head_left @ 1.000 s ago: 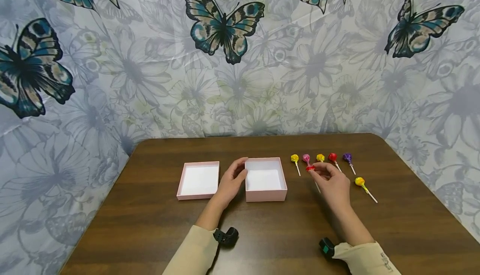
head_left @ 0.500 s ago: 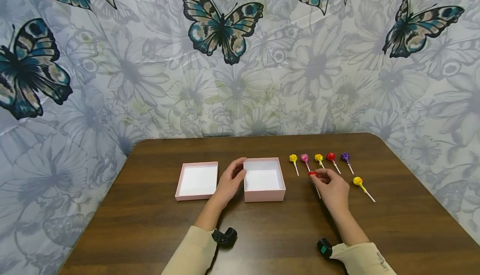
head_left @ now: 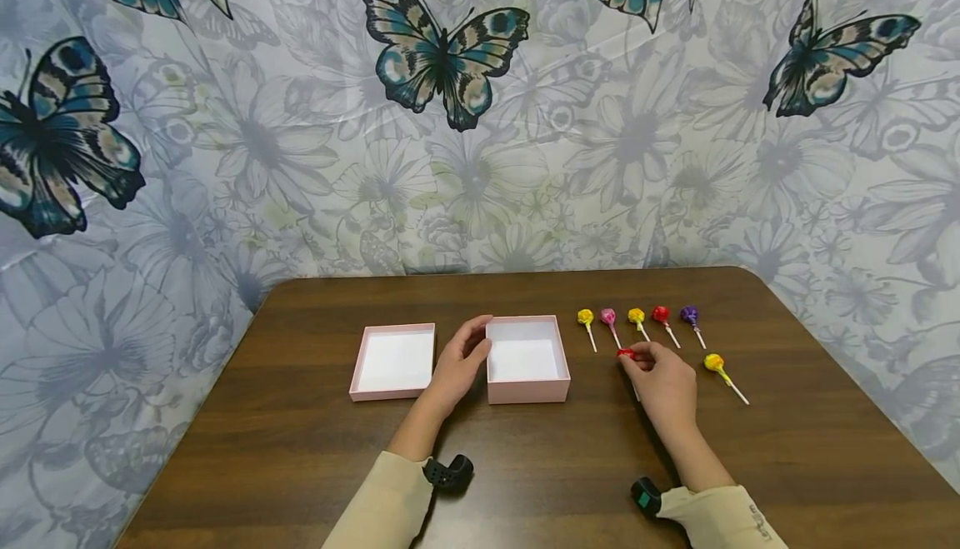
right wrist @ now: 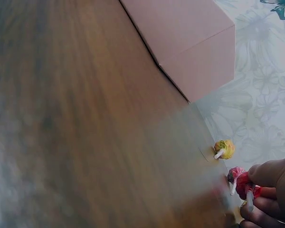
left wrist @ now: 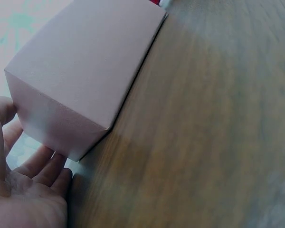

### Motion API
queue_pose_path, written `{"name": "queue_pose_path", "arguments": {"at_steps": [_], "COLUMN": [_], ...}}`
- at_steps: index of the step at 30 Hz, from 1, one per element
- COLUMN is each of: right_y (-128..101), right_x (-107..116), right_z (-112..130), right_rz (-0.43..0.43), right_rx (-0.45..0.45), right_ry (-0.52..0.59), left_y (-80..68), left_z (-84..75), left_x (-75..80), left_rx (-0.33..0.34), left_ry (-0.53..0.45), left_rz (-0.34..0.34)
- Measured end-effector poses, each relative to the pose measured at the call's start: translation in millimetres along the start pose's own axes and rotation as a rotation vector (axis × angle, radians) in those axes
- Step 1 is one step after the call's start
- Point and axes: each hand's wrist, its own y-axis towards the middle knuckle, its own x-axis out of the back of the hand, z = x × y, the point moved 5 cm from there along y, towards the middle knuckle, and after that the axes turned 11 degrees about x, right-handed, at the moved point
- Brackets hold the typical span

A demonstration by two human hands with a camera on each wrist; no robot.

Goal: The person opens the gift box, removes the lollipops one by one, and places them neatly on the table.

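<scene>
Scanning from the left, I see a shallow pink lid (head_left: 393,361) lying open side up, then my left hand (head_left: 456,366) with relaxed fingers against the nine o'clock wall of the pink box (head_left: 527,359). At three o'clock of the box, my right hand (head_left: 663,376) pinches a red lollipop (head_left: 626,353) just off the table (head_left: 300,466). I judge it light and brittle; the thin stick is the better hold, though it could twist.
</scene>
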Motion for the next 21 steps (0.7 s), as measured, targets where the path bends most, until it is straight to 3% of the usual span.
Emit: {"name": "queue_pose_path", "arguments": {"at_steps": [5,21], "right_y": [-0.7,-2.0], "right_x": [-1.7,2.0], "right_z": [-0.2,7.0], "right_rz": [0.016,0.050], "right_rx": [0.010,0.009], "right_ry": [-0.042,-0.063], "left_y": [-6.0,-5.4], "left_z": [-5.8,-3.6], "left_x": [0.8,0.9], "left_rx": [-0.002,-0.003], "left_ry": [-0.006,-0.013], "left_rz": [0.000,-0.005]}}
